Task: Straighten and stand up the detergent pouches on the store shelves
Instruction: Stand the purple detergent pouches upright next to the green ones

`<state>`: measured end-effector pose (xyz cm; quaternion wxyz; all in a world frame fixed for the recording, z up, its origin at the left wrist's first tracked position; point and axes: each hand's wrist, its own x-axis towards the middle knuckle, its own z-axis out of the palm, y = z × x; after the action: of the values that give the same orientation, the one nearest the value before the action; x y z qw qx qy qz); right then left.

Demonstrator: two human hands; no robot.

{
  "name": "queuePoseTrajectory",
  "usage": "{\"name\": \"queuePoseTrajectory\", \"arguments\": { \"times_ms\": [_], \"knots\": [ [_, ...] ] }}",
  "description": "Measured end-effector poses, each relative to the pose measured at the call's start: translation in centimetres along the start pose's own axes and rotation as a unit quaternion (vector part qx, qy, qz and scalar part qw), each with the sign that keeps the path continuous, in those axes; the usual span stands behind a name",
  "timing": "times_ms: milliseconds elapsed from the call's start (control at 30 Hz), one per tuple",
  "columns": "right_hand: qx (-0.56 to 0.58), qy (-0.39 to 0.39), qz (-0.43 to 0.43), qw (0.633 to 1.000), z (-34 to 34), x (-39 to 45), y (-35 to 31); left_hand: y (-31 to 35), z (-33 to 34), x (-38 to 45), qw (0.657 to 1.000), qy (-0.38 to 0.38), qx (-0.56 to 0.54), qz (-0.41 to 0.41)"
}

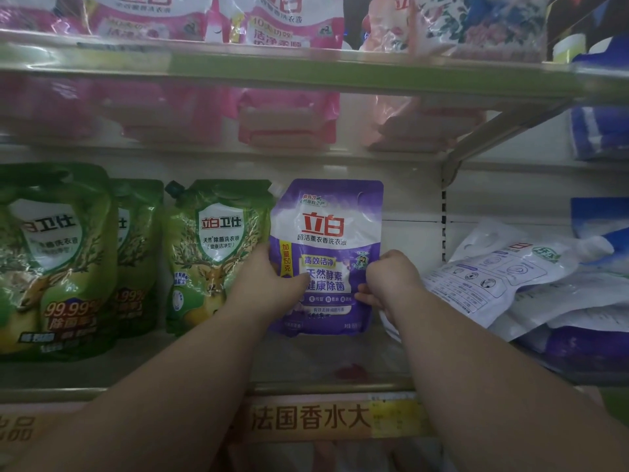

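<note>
A purple detergent pouch (328,229) stands upright at the middle of the shelf, against the back wall. My left hand (269,284) grips its left edge, thumb across the front. My right hand (388,281) grips its right edge with curled fingers. To its left stand green pouches (214,247), upright. To its right, white and purple pouches (503,281) lie flat in a slumped pile.
The shelf floor (323,366) in front of the purple pouch is bare, with a red smear. A yellow price strip (313,419) runs along the shelf's front edge. Pink pouches (286,25) fill the shelf above. A metal bracket (483,141) slants at upper right.
</note>
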<state>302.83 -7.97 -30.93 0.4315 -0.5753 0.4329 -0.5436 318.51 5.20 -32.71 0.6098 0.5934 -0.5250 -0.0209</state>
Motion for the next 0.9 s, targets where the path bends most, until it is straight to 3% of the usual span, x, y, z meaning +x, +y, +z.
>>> {"name": "queuePoseTrajectory", "arguments": {
  "times_ms": [167, 333, 633, 900],
  "knots": [
    [0.011, 0.008, 0.001, 1.0, -0.3, 0.5, 0.0, -0.2, 0.7, -0.1, 0.997, -0.076, 0.02, -0.006],
    [-0.016, -0.023, -0.035, 0.999, -0.8, 0.6, 0.2, -0.1, 0.4, -0.2, 0.992, -0.104, 0.064, -0.02],
    [-0.088, -0.005, -0.041, 0.995, 0.4, 3.1, 0.7, -0.9, 0.8, 0.4, 0.988, -0.126, 0.089, -0.013],
    [-0.072, -0.013, -0.056, 0.996, 0.4, 1.9, -0.1, -1.1, 1.0, 0.8, 0.988, -0.124, 0.092, -0.025]
  ]
}}
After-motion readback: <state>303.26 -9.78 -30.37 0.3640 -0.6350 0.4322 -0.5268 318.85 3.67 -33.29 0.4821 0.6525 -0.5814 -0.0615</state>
